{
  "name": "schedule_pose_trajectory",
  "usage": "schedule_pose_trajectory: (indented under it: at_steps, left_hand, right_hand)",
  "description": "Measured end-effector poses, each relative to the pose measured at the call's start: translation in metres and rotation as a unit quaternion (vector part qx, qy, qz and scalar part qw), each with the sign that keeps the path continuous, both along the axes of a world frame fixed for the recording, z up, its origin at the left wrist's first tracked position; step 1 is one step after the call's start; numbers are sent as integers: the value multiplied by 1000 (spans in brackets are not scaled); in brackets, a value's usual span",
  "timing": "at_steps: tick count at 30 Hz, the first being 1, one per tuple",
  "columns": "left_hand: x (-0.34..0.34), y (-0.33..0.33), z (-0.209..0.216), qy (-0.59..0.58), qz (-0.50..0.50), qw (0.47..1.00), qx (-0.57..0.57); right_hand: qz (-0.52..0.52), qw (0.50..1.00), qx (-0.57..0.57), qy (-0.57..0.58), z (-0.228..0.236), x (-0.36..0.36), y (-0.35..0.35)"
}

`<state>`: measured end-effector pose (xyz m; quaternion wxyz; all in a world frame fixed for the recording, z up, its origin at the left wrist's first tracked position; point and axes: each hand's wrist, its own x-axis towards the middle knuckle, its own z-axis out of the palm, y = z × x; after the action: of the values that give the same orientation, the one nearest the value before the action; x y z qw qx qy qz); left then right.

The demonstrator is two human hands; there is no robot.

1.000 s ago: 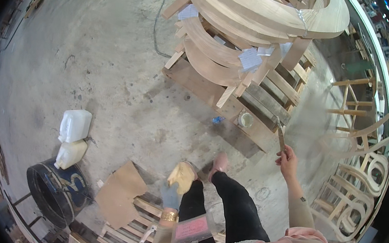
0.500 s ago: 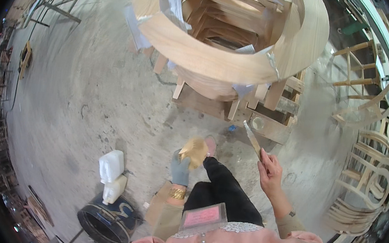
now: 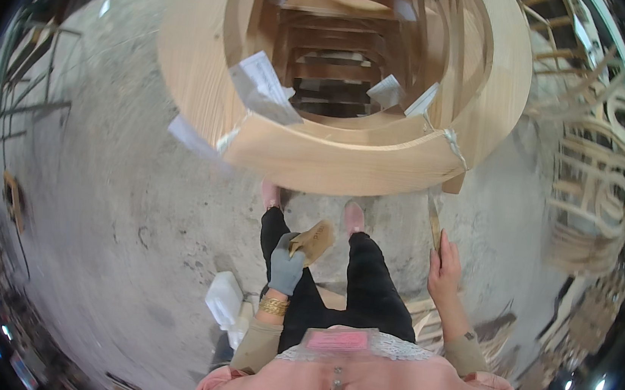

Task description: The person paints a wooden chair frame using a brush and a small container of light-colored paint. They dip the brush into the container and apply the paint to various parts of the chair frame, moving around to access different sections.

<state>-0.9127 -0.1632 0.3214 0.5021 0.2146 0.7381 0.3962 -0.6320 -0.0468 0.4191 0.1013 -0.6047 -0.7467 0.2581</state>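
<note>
My left hand [image 3: 286, 270], in a grey glove, is closed on a bent tan sheet [image 3: 315, 242] that looks like sandpaper and hangs over my legs. Bare, my right hand [image 3: 444, 276] grips a thin wooden stick [image 3: 435, 225]; its whitish tip blurs into the floor just below the wood's right side. Ahead of both hands rises a stack of curved wooden chair frames [image 3: 346, 164], nested one over another. White glue-like smears [image 3: 451, 141] mark the joints of the top front rail. Neither hand touches the stack.
Paper slips [image 3: 263, 87] stick out of the frames. More curved chair parts [image 3: 595, 187] are piled at the right. White plastic jugs [image 3: 225, 298] stand on the floor by my left arm. A metal rack [image 3: 34, 90] is at the far left.
The stack has come nearer and fills more of the view; both my shoes now show beneath it. My hands keep hold of the sheet and the stick, and the stick's tip sits closer to the wood.
</note>
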Motion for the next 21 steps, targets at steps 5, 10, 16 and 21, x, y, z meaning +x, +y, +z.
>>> schedule_pose_trajectory:
  at_steps: [5,10,16,21]
  left_hand:
    - [-61,8,-22,-146,-30,988,46]
    - [-106,15,-38,-175,-28,984,-13]
    - [-114,10,-55,-75,-42,995,-56]
    - [-117,-15,-89,-41,-64,997,-16]
  right_hand:
    - [-72,996,38,-20,-14,-52,2]
    - [-117,993,15,-7,-24,-89,21]
    - [-101,991,75,-37,-37,-94,36]
    - [-104,991,81,-30,-37,-97,45]
